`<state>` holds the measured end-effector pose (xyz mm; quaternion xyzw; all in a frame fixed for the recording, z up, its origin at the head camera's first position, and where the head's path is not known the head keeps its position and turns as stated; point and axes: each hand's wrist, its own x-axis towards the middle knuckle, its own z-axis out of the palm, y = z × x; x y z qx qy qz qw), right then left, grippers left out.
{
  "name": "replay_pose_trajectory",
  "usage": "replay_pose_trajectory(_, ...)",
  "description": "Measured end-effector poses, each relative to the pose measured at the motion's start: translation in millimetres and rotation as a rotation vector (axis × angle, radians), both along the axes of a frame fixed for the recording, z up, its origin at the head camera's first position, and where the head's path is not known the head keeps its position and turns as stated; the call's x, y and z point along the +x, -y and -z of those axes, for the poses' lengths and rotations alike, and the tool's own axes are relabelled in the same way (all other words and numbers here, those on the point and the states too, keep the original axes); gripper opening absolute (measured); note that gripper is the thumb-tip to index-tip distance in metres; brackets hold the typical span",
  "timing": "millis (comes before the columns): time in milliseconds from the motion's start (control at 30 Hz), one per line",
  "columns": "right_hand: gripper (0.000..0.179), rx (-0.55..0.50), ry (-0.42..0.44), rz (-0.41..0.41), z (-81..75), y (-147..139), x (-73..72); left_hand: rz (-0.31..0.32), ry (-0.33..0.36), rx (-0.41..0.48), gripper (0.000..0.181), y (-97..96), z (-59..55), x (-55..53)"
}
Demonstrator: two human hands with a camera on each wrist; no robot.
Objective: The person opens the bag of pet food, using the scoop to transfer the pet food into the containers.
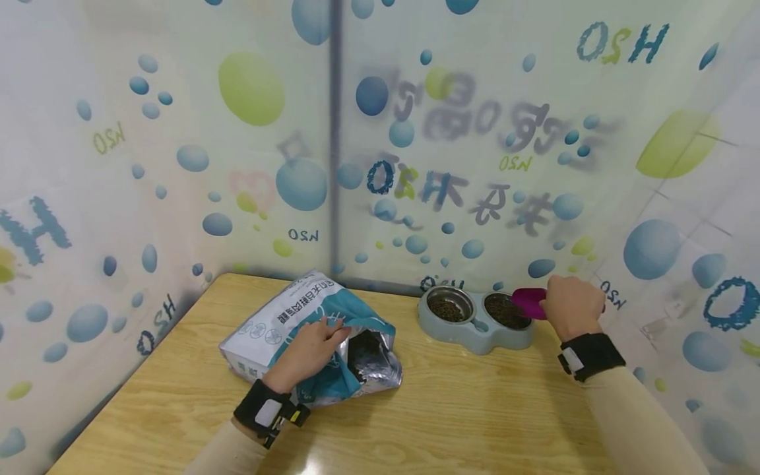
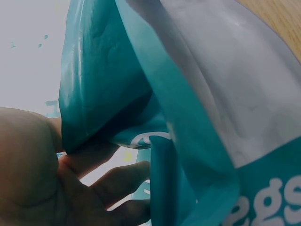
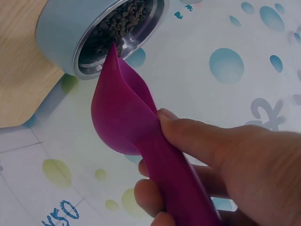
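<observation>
My right hand (image 1: 572, 309) grips the handle of a magenta scoop (image 3: 122, 108), thumb along its upper side. The scoop's tip reaches over the right bowl (image 1: 507, 311) of a light blue double feeder (image 1: 475, 338), right at the brown kibble (image 3: 127, 21). Kibble also lies in the left steel bowl (image 1: 449, 305). At the left, a teal and white pet food bag (image 1: 297, 316) lies on its side, its silvery mouth open toward the right. My left hand (image 1: 309, 353) holds the bag's folded rim, fingers (image 2: 122, 181) partly hidden behind the teal film.
A wooden table (image 1: 451, 409) carries the bag and feeder. A pale curtain (image 1: 267, 152) with blue and green dots hangs right behind the table and along both sides. The feeder stands close to the back edge.
</observation>
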<state>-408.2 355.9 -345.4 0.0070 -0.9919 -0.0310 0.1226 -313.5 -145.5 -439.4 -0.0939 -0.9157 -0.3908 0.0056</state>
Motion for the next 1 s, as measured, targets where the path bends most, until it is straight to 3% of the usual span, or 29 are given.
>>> replay_pose_trajectory(267, 0.042, 0.009, -0.020, 0.012, -6.7, 12.7, 10.2, -0.010, 0.014, 0.014, 0.058, 1.4, 1.1, 0.5)
replay_pose_trajectory(667, 0.053, -0.022, -0.100, 0.003, 10.4, -1.8, 19.5, -0.002, 0.019, -0.004, 0.061, 0.8, 0.7, -0.1)
replay_pose_trajectory(1000, 0.060, -0.222, -0.127, 0.014, 28.7, -7.8, 30.8, -0.002, 0.011, -0.015, 0.062, 0.5, 1.4, 1.0)
